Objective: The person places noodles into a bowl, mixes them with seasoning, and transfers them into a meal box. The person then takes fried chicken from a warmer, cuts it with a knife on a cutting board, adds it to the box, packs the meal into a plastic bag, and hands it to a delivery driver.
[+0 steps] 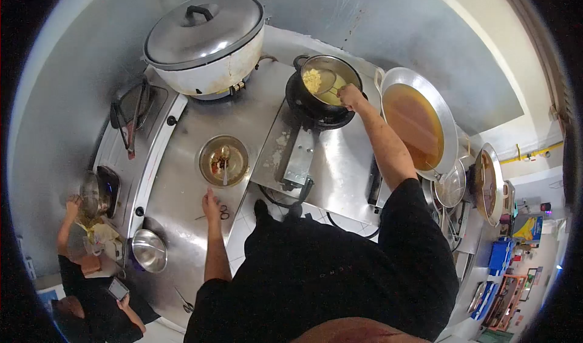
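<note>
My right hand is closed around the handle of a ladle that dips into a dark pot. Yellow pieces sit in pale liquid at the pot's left side. My left hand hovers low over the steel counter, fingers loosely extended and holding nothing visible. Just beyond its fingertips stands a steel bowl with a spoon and some dark and red bits in it. Scissors lie on the counter, partly hidden behind my left wrist.
A large lidded rice cooker stands at the back left. Right of the pot is a wide pan of brown liquid; a strainer lies beyond it. Another person works at the left, near an upturned-looking steel bowl.
</note>
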Demonstrator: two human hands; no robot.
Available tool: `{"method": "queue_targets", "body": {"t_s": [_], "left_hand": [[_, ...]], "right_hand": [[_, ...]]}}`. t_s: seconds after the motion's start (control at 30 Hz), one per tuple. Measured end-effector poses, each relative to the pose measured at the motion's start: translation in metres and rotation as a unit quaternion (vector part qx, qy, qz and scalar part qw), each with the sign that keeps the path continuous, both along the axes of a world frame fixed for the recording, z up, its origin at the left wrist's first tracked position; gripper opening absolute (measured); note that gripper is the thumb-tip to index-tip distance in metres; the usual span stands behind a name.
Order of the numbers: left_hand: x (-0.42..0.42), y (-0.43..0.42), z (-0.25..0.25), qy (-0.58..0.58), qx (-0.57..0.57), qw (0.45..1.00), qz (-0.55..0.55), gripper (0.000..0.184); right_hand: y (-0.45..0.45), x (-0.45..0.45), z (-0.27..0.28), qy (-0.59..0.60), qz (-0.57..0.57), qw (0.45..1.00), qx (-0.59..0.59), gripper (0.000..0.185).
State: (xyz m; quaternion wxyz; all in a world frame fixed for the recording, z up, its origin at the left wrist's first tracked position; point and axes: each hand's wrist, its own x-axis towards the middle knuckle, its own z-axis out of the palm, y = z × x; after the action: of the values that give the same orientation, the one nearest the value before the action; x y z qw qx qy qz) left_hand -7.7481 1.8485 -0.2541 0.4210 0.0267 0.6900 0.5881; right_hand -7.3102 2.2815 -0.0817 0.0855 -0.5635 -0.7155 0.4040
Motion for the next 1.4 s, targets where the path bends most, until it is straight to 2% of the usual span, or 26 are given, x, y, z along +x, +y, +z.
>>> {"method": "queue_targets", "body": {"t_s": [0.03,0.07,0.13,0.2,0.23,0.3,0.33,0.37,0.47,0.57,0.63,0.7,0.8,1.0,1.1,1.2,1.4], "left_hand": [[-0.012,0.012,0.002,-0.033,-0.002,0.999,-0.002,0.026],[-0.024,0.016,0.002,-0.066,-0.005,0.998,-0.005,0.023],[-0.039,0.023,-0.008,-0.100,0.032,0.991,-0.084,0.019],[-0.046,0.035,-0.017,-0.129,0.055,0.982,-0.127,0.017],[-0.046,0.038,-0.021,-0.141,0.057,0.980,-0.129,0.017],[-0.045,0.051,-0.019,-0.148,0.081,0.978,-0.122,0.017],[-0.041,0.058,-0.018,-0.144,0.102,0.978,-0.113,0.018],[-0.034,0.062,-0.013,-0.141,0.121,0.977,-0.103,0.020],[-0.013,0.097,0.037,-0.111,0.085,0.981,-0.137,0.034],[0.006,0.135,0.073,-0.143,0.144,0.969,-0.141,0.027],[0.020,0.161,0.103,-0.150,0.161,0.959,-0.181,0.029],[0.031,0.195,0.102,-0.143,0.190,0.944,-0.228,0.030],[0.054,0.226,0.125,-0.133,0.185,0.935,-0.273,0.028],[0.073,0.242,0.138,-0.161,0.208,0.929,-0.259,0.027],[0.072,0.240,0.141,-0.158,0.217,0.931,-0.246,0.027],[0.071,0.244,0.134,-0.143,0.197,0.934,-0.261,0.025],[0.081,0.240,0.142,-0.155,0.202,0.933,-0.253,0.016]], "right_hand": [[0.015,0.024,-0.034,0.172,-0.025,0.984,-0.047,0.012],[0.023,0.036,-0.052,0.339,-0.049,0.935,-0.093,0.011],[-0.015,0.016,-0.004,0.298,-0.104,0.946,-0.078,0.011],[-0.021,0.013,0.008,0.229,-0.022,0.966,0.116,0.014],[-0.004,0.028,-0.020,0.165,0.089,0.937,0.293,0.016],[-0.007,0.025,-0.012,0.110,0.049,0.944,0.306,0.017],[-0.034,0.004,0.025,0.125,-0.101,0.977,0.141,0.016],[-0.058,-0.011,0.050,0.137,-0.245,0.959,-0.033,0.015],[-0.083,-0.013,0.056,0.164,-0.277,0.947,-0.019,0.019],[-0.111,-0.019,0.062,0.150,-0.325,0.934,0.000,0.024],[-0.125,-0.017,0.056,0.184,-0.340,0.922,0.007,0.023],[-0.134,-0.014,0.053,0.215,-0.350,0.912,0.013,0.022],[-0.143,-0.008,0.057,0.251,-0.356,0.900,0.019,0.020],[-0.151,0.000,0.098,0.259,-0.338,0.905,0.011,0.019],[-0.150,0.008,0.096,0.275,-0.329,0.903,-0.013,0.020],[-0.154,0.004,0.103,0.243,-0.306,0.920,0.012,0.020],[-0.177,-0.031,0.155,0.239,-0.250,0.938,0.022,0.022]]}}
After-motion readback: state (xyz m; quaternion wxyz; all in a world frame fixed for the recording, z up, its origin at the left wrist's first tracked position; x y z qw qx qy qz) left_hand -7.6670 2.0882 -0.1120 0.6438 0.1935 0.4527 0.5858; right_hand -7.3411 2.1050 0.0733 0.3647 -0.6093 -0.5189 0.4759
